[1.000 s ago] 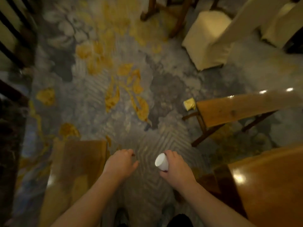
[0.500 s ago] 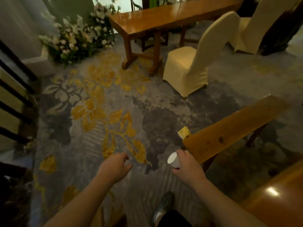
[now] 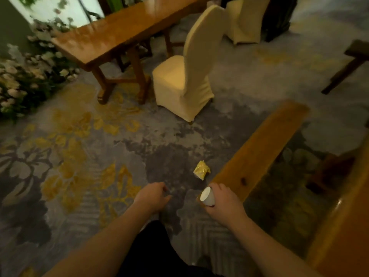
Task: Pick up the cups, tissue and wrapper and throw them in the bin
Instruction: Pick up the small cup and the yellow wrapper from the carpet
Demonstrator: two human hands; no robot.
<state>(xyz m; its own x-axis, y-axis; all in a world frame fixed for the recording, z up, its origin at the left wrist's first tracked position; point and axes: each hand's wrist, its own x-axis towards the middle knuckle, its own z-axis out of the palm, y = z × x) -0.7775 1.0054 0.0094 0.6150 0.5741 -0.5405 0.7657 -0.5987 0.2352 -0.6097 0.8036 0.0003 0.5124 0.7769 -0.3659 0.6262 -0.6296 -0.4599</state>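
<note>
My right hand (image 3: 223, 202) grips a small white cup (image 3: 207, 196), tipped on its side with its mouth facing left. A crumpled yellow wrapper (image 3: 201, 169) lies on the carpet just beyond that hand, close to the near end of a wooden bench (image 3: 259, 148). My left hand (image 3: 152, 196) hovers to the left of the cup with fingers loosely curled and nothing in it. No tissue or bin shows in this view.
A chair in a cream cover (image 3: 185, 80) stands ahead, with a long wooden table (image 3: 119, 35) behind it. White flowers (image 3: 24, 76) line the left wall. A second covered chair (image 3: 245, 19) stands farther back. Another wooden table edge (image 3: 343, 232) runs along the right.
The view has lifted from the floor toward the room, so table, chairs and flowers came into sight. Both hands keep their pose, the right still holding the cup; the wrapper now lies nearer.
</note>
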